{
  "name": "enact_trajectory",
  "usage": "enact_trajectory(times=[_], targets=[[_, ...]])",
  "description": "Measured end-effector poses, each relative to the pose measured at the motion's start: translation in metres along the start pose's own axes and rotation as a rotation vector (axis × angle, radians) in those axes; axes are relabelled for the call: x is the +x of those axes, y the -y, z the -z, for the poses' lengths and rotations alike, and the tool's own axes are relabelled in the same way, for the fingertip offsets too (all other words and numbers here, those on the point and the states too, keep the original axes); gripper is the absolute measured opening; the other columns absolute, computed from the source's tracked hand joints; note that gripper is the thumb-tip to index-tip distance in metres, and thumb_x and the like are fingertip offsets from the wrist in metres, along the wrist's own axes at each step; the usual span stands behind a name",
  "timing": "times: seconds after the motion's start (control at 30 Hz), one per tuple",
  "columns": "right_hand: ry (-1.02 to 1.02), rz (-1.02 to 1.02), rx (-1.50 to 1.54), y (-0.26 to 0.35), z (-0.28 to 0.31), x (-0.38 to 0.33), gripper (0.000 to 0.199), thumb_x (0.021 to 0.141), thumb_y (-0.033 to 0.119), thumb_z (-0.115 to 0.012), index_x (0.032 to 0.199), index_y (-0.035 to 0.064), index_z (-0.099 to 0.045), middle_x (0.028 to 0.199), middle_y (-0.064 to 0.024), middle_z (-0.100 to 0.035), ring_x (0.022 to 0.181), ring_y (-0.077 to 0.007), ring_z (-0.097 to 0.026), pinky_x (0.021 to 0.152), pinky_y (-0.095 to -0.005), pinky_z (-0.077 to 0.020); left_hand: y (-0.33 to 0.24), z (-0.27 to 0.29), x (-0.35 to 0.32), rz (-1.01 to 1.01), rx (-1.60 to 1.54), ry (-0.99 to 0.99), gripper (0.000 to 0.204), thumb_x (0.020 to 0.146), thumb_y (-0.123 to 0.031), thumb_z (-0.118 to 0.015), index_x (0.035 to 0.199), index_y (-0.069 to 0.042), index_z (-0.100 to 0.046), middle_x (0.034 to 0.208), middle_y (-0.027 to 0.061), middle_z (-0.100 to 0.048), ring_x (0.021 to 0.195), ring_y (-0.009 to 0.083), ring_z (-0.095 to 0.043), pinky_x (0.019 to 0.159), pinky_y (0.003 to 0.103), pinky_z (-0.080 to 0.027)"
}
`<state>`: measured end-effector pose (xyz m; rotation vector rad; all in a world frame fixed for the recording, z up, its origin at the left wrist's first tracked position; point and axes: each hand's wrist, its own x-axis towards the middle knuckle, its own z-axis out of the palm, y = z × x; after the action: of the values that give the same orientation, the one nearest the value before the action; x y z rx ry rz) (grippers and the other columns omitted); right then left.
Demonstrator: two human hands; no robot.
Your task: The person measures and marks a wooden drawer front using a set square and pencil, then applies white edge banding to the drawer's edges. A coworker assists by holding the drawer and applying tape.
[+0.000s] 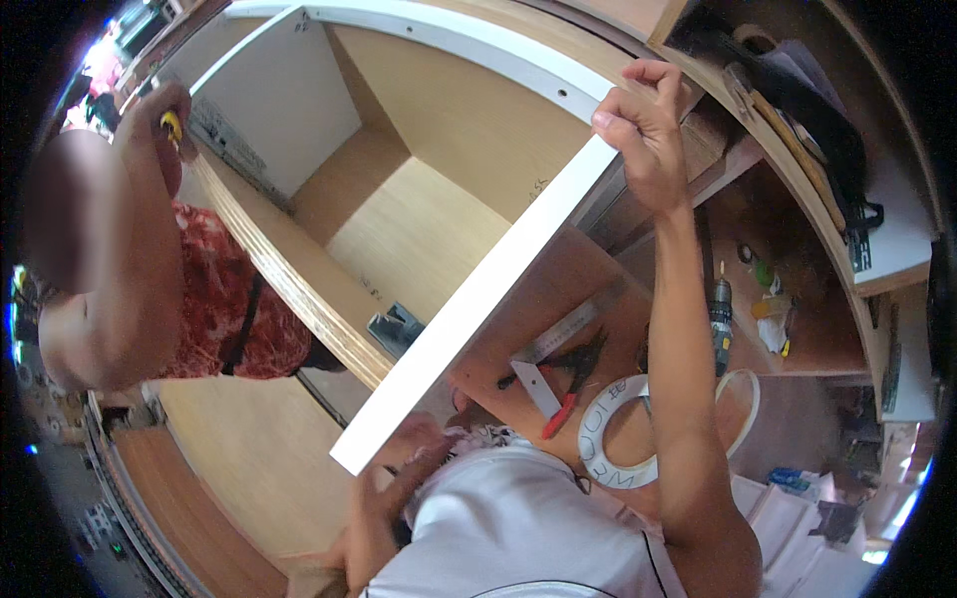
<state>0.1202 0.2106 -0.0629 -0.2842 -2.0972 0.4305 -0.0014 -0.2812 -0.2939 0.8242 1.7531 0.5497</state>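
Observation:
A wooden cabinet box (429, 204) with white front edges and an inner divider (289, 110) stands tilted in front of me. My right hand (643, 130) is closed round its far right corner, where two white edge strips (478, 299) meet. My left hand (419, 439) is low, close to my shirt and the near end of the white strip; its fingers are blurred and partly hidden. Inside the box, near its bottom edge, sits a dark bracket-like piece (397, 327).
At left a co-worker in red patterned clothing (249, 309) has a hand on the box's far side, by a yellow-tipped tool (171, 125). Right of the box lie a metal square (563, 329), red-handled pliers (561, 414), a white ring roll (598, 448) and a power drill (720, 319).

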Motion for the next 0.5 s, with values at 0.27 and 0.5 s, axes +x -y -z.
enact_trajectory(times=[0.27,0.5], targets=[[-0.052,0.16,-0.056,-0.032,-0.004,-0.004,0.033,0.094,0.036,-0.064,0.086,0.0064,-0.075,0.107,-0.0071,-0.064,0.131,-0.0281,-0.046,0.117,-0.0429,-0.0339,0.093,-0.042,0.002,0.008,0.156,-0.251,0.025,0.098,-0.025,-0.078,0.115,-0.007,-0.079,0.111,0.0161,-0.081,0.108,0.0388,-0.077,0.095,0.051,-0.06],[-0.131,0.023,0.043,-0.048,0.001,-0.003,0.043,0.104,0.042,-0.063,0.089,0.0023,-0.061,0.121,-0.011,-0.045,0.122,-0.0268,-0.046,0.113,-0.0451,-0.0375,0.093,-0.05,-0.036,-0.287,0.456,-0.476,0.013,0.095,-0.019,-0.079,0.097,-0.007,-0.074,0.092,0.011,-0.076,0.094,0.0347,-0.072,0.087,0.053,-0.052]])
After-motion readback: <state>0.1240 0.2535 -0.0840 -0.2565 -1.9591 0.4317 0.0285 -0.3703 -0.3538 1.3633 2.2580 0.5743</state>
